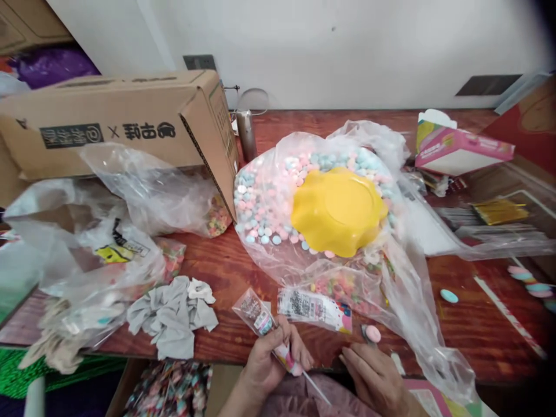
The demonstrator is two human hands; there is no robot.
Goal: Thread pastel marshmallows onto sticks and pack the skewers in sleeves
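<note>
My left hand (278,356) is closed around a clear printed candy wrapper (259,315). Pink and white pieces show inside the wrapper near my fingers, and a thin white stick (317,387) pokes out from its lower end. At the table's front edge my right hand (376,370) lies with its fingers loosely extended, palm down, its underside hidden. Just past those fingertips is a round pink candy (372,333). Between and beyond the hands lies another printed wrapper (315,310). Behind it, a plastic bag of pink and blue candies (260,211) carries a yellow wavy-edged bowl (339,211), turned upside down.
A cardboard box (117,124) stands at the back left, with plastic bags (104,243) before it. Grey crumpled cloth (169,318) lies at left. On the right are a blue candy (449,296), a paper strip (508,315) and a pink carton (464,147).
</note>
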